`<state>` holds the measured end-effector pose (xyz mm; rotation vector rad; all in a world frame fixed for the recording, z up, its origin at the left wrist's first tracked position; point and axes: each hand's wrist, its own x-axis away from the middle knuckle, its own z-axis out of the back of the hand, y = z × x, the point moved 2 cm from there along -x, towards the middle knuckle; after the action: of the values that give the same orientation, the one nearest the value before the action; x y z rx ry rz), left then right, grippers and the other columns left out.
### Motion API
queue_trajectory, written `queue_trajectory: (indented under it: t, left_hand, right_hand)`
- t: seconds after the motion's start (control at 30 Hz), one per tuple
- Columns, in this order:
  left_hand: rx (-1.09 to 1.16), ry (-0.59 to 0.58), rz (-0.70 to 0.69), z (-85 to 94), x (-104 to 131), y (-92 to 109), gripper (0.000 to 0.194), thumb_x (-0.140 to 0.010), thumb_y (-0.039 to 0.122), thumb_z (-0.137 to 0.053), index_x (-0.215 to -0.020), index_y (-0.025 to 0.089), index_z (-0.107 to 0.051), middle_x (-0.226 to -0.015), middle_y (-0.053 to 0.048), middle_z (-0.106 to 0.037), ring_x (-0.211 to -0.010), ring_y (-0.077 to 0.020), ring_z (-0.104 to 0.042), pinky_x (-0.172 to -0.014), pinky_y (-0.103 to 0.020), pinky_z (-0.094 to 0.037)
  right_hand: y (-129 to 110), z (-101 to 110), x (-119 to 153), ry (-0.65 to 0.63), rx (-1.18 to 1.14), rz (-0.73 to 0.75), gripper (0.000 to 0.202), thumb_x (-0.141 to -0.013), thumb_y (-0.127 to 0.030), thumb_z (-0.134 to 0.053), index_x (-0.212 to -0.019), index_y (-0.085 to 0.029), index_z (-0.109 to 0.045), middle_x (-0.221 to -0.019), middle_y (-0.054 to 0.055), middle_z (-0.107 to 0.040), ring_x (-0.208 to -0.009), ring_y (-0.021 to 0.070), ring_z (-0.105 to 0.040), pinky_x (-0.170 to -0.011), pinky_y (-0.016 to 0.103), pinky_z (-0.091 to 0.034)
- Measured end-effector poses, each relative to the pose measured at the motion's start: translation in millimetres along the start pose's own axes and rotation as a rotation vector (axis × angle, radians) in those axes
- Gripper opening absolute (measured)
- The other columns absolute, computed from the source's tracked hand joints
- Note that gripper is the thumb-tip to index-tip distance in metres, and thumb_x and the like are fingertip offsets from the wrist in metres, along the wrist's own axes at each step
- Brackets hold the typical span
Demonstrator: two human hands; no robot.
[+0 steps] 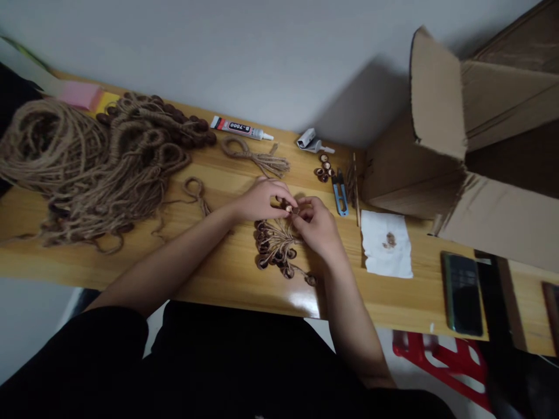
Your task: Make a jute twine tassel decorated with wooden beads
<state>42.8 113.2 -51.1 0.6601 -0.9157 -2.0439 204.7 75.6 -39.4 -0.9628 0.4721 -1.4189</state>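
Both of my hands meet over the middle of the table. My left hand (265,199) is closed, its thumb and fingers pinching a small round brown shell (289,208) with a pale inside. Opposite it, my right hand (315,223) pinches at the same small piece; the exact contact is partly hidden by the fingers. Just below them lies a bundle of jute cords (279,235) with dark round shells (262,261) at their ends. A looped jute cord (195,189) is left of my left forearm, and a tied jute hank (257,156) lies behind my hands.
Piled jute rope (56,145) covers the left side. Glue tube (240,128), rolled tube (309,141), loose shells (324,166), blue thread snips (340,195) and a thin stick (357,192) lie behind. Rightward are a tissue (384,259), a phone (463,294) and a cardboard box (402,151).
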Motion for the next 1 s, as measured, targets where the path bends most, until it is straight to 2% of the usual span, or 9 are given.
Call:
queue_trajectory:
  t: [0.23, 0.5, 0.73, 1.0]
  left_hand:
    - [-0.014, 0.039, -0.047, -0.9, 0.2, -0.6, 0.019, -0.069, 0.023, -0.067, -0.087, 0.02, -0.074, -0.082, -0.002, -0.071, -0.079, -0.0156, -0.064, -0.079, -0.029, -0.042]
    - [-0.043, 0.028, 0.006, 0.5, 0.8, 3.6, 0.02, -0.069, 0.023, -0.066, -0.087, 0.021, -0.074, -0.081, 0.0, -0.071, -0.079, -0.0151, -0.064, -0.083, -0.029, -0.04]
    - [-0.038, 0.027, -0.018, 0.9, 1.5, 3.4, 0.025, -0.067, 0.015, -0.06, -0.087, 0.021, -0.074, -0.085, -0.001, -0.071, -0.083, -0.0157, -0.064, -0.085, -0.029, -0.042]
    - [0.031, 0.012, -0.055, 3.8, 1.3, 1.5, 0.022, -0.069, 0.016, -0.061, -0.086, 0.018, -0.073, -0.087, -0.004, -0.071, -0.083, -0.0166, -0.064, -0.084, -0.03, -0.046]
  right_hand:
    - [-4.2, 1.6, 4.4, 0.014, 0.024, 0.018, 0.031, -0.073, -0.023, -0.05, -0.104, -0.018, -0.052, -0.066, -0.002, -0.062, -0.062, 0.0158, -0.057, -0.06, 0.026, -0.04]
    - [-6.1, 2.8, 3.6, 0.016, 0.059, -0.006, 0.033, -0.073, -0.019, -0.047, -0.106, -0.018, -0.052, -0.07, 0.0, -0.066, -0.062, 0.0166, -0.059, -0.062, 0.027, -0.042]
    - [-5.7, 2.7, 4.4, 0.012, 0.073, -0.015, 0.036, -0.073, -0.017, -0.047, -0.109, -0.017, -0.052, -0.072, 0.001, -0.067, -0.063, 0.0172, -0.06, -0.064, 0.027, -0.043]
    - [-4.2, 1.9, 3.0, 0.001, 0.097, -0.013, 0.036, -0.073, -0.017, -0.047, -0.109, -0.017, -0.053, -0.073, 0.001, -0.068, -0.064, 0.0172, -0.06, -0.064, 0.027, -0.042]
